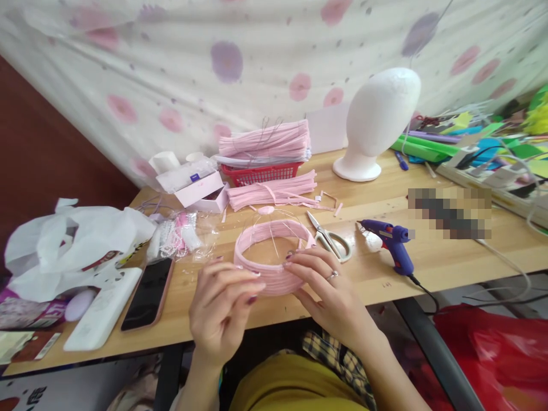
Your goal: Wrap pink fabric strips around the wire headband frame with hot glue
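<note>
A round pink pipe-cleaner band (pixel 274 279) stands near the table's front edge, with thin wires arching above it to a small pink oval piece (pixel 266 210). My right hand (pixel 329 285) grips the band's right front side, fingers over the rim and thumb low outside. At the front left of the band is my left hand (pixel 225 305), its fingers bent and thumb close to the fingertips in a pinch; anything between them is too small to make out. Silver-bladed scissors (pixel 331 240) lie just beyond my right hand.
Behind the band are pink pipe cleaners (pixel 274 191) and a red basket (pixel 265 174). A white foam head (pixel 381 120) stands at the back right, a blue glue gun (pixel 391 242) in front of it. A phone (pixel 148 294) and bagged beads (pixel 175 237) lie left.
</note>
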`<state>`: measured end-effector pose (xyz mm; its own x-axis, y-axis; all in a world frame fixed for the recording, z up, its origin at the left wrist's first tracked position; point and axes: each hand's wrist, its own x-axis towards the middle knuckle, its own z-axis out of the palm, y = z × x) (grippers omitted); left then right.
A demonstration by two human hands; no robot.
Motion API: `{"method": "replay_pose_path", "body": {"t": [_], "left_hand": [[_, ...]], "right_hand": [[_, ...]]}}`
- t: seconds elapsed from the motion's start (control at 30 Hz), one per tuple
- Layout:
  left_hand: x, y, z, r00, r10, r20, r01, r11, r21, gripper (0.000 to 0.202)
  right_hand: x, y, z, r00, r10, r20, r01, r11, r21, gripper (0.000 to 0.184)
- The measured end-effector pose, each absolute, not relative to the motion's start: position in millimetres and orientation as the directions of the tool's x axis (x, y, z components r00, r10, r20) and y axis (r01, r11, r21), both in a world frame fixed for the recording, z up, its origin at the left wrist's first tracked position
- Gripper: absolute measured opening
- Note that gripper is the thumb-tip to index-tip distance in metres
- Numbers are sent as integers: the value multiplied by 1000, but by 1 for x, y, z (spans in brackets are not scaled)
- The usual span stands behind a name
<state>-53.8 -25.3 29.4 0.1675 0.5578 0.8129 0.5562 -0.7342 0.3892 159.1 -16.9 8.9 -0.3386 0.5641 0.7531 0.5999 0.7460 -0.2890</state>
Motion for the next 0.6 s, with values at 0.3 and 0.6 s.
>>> {"method": "replay_pose_path", "body": {"t": [0.3, 0.6], "left_hand": [[-45, -24, 29, 80, 703, 707, 704, -542, 459, 13], [-47, -29, 28, 68, 780, 622, 800, -415, 434, 8]], "right_hand": [[156, -21, 4, -345, 561, 753, 599, 749, -283, 33], [149, -22, 1, -362, 569, 738, 610, 743, -274, 28]]}}
